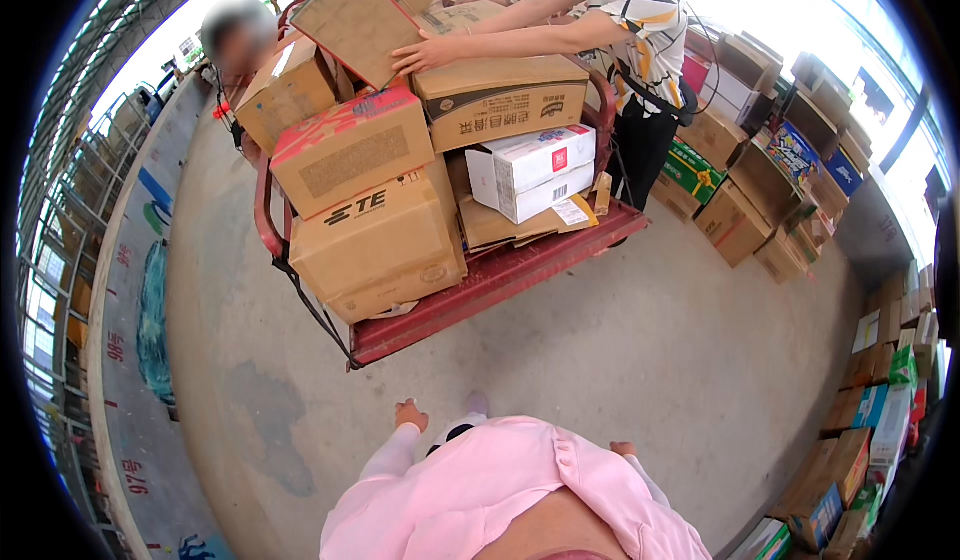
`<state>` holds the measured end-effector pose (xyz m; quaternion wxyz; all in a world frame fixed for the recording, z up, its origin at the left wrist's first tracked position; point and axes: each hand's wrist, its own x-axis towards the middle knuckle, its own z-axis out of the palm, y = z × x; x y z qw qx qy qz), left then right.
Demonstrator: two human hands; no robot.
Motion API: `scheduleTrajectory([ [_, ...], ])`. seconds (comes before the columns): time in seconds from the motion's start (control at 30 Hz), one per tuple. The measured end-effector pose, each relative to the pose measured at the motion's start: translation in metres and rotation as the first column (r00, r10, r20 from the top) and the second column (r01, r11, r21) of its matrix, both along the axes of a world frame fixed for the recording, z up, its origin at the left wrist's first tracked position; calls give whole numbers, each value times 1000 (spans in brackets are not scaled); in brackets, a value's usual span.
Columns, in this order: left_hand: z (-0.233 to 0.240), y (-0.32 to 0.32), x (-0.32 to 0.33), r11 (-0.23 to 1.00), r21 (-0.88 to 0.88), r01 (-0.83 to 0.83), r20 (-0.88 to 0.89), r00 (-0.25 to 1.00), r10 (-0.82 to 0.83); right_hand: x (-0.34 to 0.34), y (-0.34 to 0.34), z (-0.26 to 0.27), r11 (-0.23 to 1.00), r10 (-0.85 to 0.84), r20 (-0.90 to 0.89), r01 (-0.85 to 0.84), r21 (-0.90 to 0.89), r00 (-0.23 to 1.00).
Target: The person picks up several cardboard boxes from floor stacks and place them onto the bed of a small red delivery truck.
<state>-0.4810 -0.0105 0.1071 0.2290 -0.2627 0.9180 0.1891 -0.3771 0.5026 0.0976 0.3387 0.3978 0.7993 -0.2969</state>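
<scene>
My left hand [411, 415] hangs low over the concrete floor, empty, its fingers loosely bent. On the other side my right hand [622, 448] is at my side, mostly hidden by its sleeve and my pink top; its fingers are hard to make out. Both are apart from the red cargo cart [495, 282] before me. Cartons are stacked on it: a brown carton marked TE [375, 245], a red-topped carton [352, 151], a long brown carton [502, 102] and a white box [532, 170] lying on flattened cardboard [502, 224].
Across the cart, a person in a patterned shirt [637, 19] touches a tilted carton [356, 23] with outstretched hands. Another person [240, 42] stands at the left. Stacked cartons [735, 222] and more boxes [847, 455] line the right. A low painted wall [135, 320] runs left.
</scene>
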Motion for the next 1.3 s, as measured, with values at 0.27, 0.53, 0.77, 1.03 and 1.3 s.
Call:
scheduleTrajectory([
  [0.27, 0, 29, -32, 991, 98, 91, -125, 989, -78, -12, -7, 3, 994, -89, -143, 79, -70, 986],
  [0.53, -3, 41, -43, 974, 109, 197, -145, 973, -181, -12, -11, 3, 937, -342, -186, 318, -145, 921],
  [0.77, -7, 20, -23, 982, 69, 174, -33, 985, -172, -3, -7, 2, 946, -319, -166, 303, -115, 933],
  [1.03, -12, 36, -34, 971, 114, 210, -15, 978, -210, 6, 4, -10, 934, -345, -135, 326, -146, 929],
  [1.3, -13, 59, -49, 932, 106, 346, -109, 936, -335, 24, 27, -54, 996, 87, -211, -84, 24, 974],
])
